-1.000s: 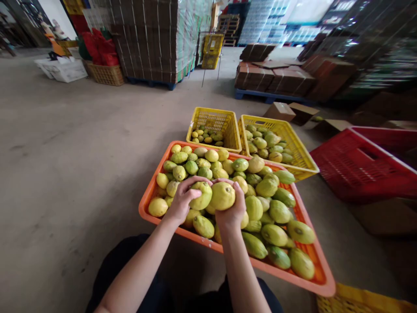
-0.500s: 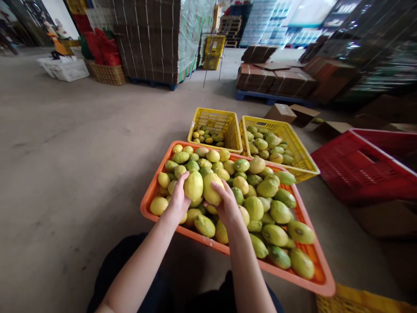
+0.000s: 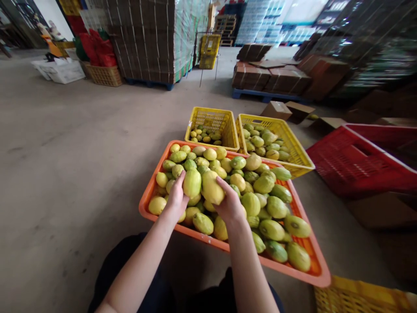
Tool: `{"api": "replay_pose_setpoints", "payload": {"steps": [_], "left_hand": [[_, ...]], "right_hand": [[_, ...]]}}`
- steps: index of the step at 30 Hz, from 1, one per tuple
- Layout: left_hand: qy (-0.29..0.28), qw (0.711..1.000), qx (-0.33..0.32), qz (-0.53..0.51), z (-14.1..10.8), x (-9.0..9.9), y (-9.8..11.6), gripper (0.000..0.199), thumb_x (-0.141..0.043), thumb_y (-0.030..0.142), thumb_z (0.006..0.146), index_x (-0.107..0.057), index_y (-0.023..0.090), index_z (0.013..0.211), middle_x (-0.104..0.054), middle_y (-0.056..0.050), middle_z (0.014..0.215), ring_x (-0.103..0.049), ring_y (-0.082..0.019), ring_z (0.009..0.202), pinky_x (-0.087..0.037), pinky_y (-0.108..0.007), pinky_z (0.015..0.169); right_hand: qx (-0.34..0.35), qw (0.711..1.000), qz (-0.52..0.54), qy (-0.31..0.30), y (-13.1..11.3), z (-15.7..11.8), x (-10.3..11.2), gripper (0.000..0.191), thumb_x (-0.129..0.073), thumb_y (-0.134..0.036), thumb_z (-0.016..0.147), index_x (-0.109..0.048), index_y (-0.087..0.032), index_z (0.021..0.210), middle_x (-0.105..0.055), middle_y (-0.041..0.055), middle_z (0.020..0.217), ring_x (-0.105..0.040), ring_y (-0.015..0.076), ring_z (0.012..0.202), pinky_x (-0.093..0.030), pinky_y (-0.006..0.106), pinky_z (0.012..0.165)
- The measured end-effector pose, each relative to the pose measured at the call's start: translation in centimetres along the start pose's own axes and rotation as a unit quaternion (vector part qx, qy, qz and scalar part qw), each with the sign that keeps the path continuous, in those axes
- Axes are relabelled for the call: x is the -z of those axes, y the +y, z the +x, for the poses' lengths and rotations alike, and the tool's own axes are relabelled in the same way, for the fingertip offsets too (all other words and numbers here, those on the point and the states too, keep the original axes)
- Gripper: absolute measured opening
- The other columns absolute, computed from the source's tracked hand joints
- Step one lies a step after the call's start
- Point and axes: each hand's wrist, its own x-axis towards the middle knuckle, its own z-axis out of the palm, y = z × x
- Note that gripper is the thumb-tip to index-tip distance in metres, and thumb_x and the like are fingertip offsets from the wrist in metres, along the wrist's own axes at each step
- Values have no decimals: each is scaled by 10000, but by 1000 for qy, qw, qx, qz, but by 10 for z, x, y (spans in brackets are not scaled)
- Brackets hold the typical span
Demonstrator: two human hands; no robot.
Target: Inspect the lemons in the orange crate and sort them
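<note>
A yellow-green papaya (image 3: 192, 182) sits in my left hand (image 3: 177, 193), the thumb along its side and the fingers curled beneath. My right hand (image 3: 229, 201) grips a paler yellow papaya (image 3: 213, 188) from its right side. Both fruits are held close together above a shallow orange tray (image 3: 317, 261), which is heaped with green and yellow papayas (image 3: 273, 229). Part of the fingers of each hand is hidden behind the fruit.
Two yellow crates with fruit, a left one (image 3: 235, 130) and a right one (image 3: 301, 158), stand behind the tray. A red crate (image 3: 352, 161) is at the right, another yellow crate (image 3: 361, 295) at the lower right. Cardboard boxes (image 3: 276, 110) and stacked pallets lie beyond.
The papaya in my right hand has turned, and that hand's fingers have shifted round it. My left hand's papaya has turned slightly too. The view has swung a little to the right.
</note>
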Motion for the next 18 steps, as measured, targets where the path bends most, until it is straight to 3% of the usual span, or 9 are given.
{"api": "replay_pose_setpoints", "payload": {"steps": [3, 7, 12, 15, 18], "left_hand": [[16, 999, 23, -34, -6, -10, 5, 270, -531, 373, 1056, -743, 209, 1019, -795, -88, 1030, -737, -263, 1193, -620, -392, 1011], [-16, 997, 45, -59, -16, -15, 14, 314, -560, 423, 1047, -759, 180, 1031, -781, -116, 1048, -750, -287, 1144, -668, -422, 922], [4, 998, 38, -57, -17, -13, 16, 120, -704, 305, 962, -748, 206, 1014, -766, -76, 984, -763, -249, 999, -676, -364, 797], [12, 997, 41, -60, -15, -11, 14, 240, -672, 444, 987, -734, 213, 969, -742, -67, 857, -752, -233, 851, -653, -341, 682], [-23, 997, 45, -59, -12, -9, 12, 379, -543, 521, 1045, -741, 208, 971, -744, -77, 825, -735, -219, 769, -609, -314, 603]], "right_hand": [[-2, 1000, 10, -8, -9, 2, 5, 272, -809, -448, 683, -750, -243, 851, -810, 31, 870, -772, 284, 936, -653, 368, 720], [-6, 1000, 24, -10, -14, 5, 10, 269, -757, -466, 693, -742, -259, 864, -786, 22, 761, -790, 330, 978, -685, 447, 780], [-14, 1000, 18, -20, -8, 7, 10, 330, -800, -468, 661, -734, -231, 880, -773, 65, 732, -796, 375, 974, -692, 478, 755], [6, 998, 35, -49, -3, 4, 6, 396, -837, -514, 672, -734, -232, 930, -789, 66, 799, -799, 377, 979, -700, 501, 750], [39, 997, 47, -48, 3, 3, 2, 362, -867, -501, 677, -733, -259, 909, -804, 57, 854, -801, 364, 979, -708, 501, 734]]}}
